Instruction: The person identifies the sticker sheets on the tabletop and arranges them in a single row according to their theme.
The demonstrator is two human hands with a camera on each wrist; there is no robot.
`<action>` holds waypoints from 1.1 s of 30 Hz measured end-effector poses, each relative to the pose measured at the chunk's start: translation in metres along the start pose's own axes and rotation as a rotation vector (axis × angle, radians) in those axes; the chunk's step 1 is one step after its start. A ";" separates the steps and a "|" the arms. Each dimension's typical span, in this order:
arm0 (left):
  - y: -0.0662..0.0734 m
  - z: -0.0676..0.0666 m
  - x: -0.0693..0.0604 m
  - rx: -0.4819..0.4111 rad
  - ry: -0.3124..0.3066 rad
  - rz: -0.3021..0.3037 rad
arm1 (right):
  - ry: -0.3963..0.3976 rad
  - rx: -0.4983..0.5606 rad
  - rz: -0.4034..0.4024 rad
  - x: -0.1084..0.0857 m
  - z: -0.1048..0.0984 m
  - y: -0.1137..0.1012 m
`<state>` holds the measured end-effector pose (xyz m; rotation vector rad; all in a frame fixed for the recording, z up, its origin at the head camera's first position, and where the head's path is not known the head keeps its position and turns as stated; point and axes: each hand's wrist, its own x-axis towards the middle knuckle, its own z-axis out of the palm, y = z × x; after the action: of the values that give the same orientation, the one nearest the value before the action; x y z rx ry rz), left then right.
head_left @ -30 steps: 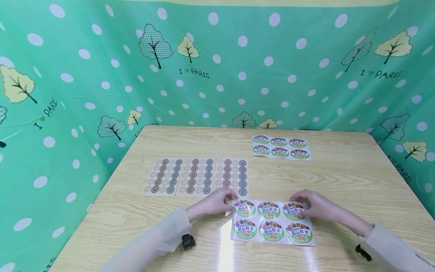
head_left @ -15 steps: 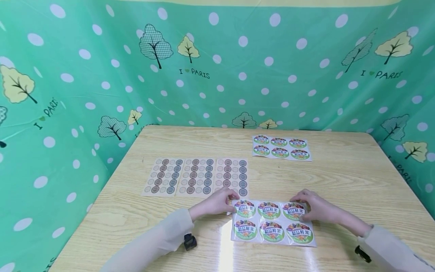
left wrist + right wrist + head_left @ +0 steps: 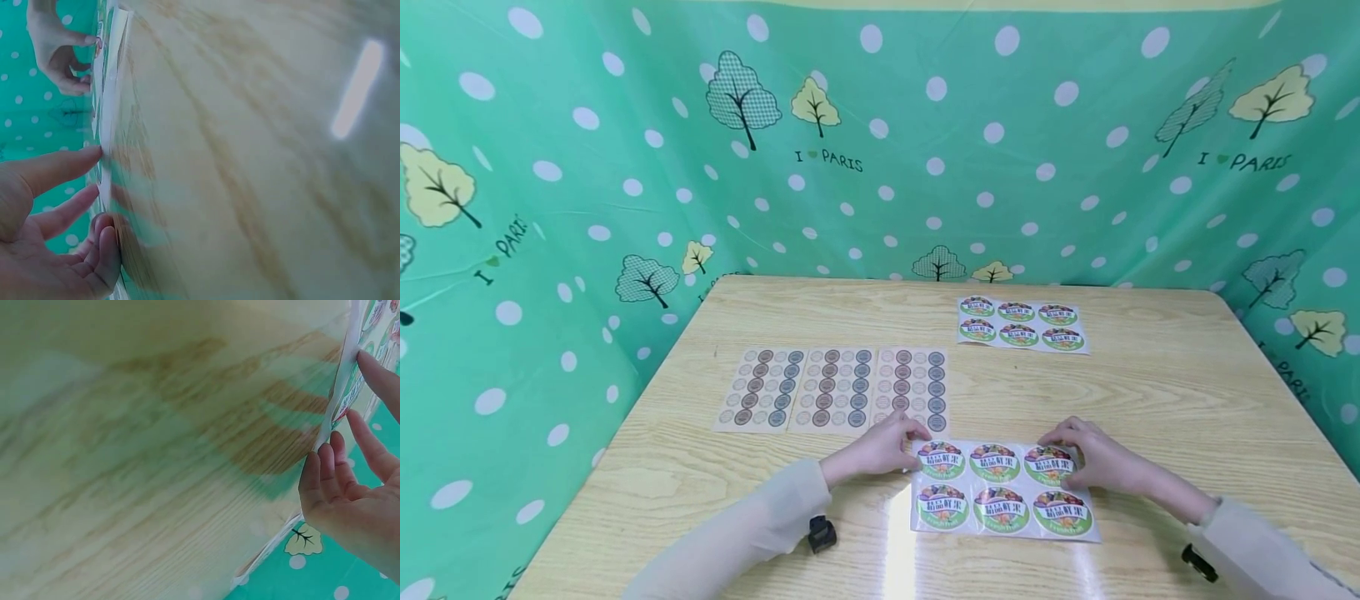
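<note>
At the near side of the wooden table [image 3: 1157, 375], a sheet of six fruit labels [image 3: 1002, 488] lies flat, long axis running roughly 9 to 3 o'clock, its near edge dipping slightly towards the 3 o'clock end; taking the sheet's middle as hub and 12 as away from the person, the left hand [image 3: 886, 447] sits near 10 o'clock, the right hand [image 3: 1099, 461] near 2; neither is the nearer, both touch, though the right reaches further in, thumb over the upper right label, while the left keeps to the edge; on each, thumb and forefinger stand apart, no pinch visible; a second fruit-label sheet [image 3: 1021, 325] lies well apart at 12, its long axis much the same; three round-sticker sheets [image 3: 830, 390] lie side by side towards 10, the closest just beside the near sheet's upper left corner, contact unclear.
</note>
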<state>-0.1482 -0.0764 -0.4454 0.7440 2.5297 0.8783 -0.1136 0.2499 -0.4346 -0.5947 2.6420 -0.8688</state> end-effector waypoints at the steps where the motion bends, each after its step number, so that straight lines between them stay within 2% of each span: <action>1: 0.000 0.000 0.000 0.013 0.004 0.001 | -0.001 0.003 0.004 0.000 0.000 0.000; 5: 0.002 0.001 0.001 0.048 0.016 -0.006 | -0.007 0.012 0.014 0.000 -0.001 -0.001; 12: 0.006 0.001 0.002 0.059 0.014 -0.019 | 0.007 -0.003 0.038 -0.001 -0.001 0.000; 19: 0.008 0.001 0.004 0.080 0.011 -0.037 | 0.011 -0.010 0.005 0.000 -0.003 0.001; 23: 0.009 0.001 0.004 0.065 0.015 -0.043 | 0.016 -0.020 -0.018 0.000 -0.003 0.002; 33: 0.007 0.002 0.004 0.019 0.005 -0.003 | 0.011 -0.005 -0.016 0.000 -0.003 0.004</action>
<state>-0.1479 -0.0690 -0.4429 0.7452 2.5463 0.8570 -0.1157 0.2549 -0.4350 -0.6150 2.6531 -0.8726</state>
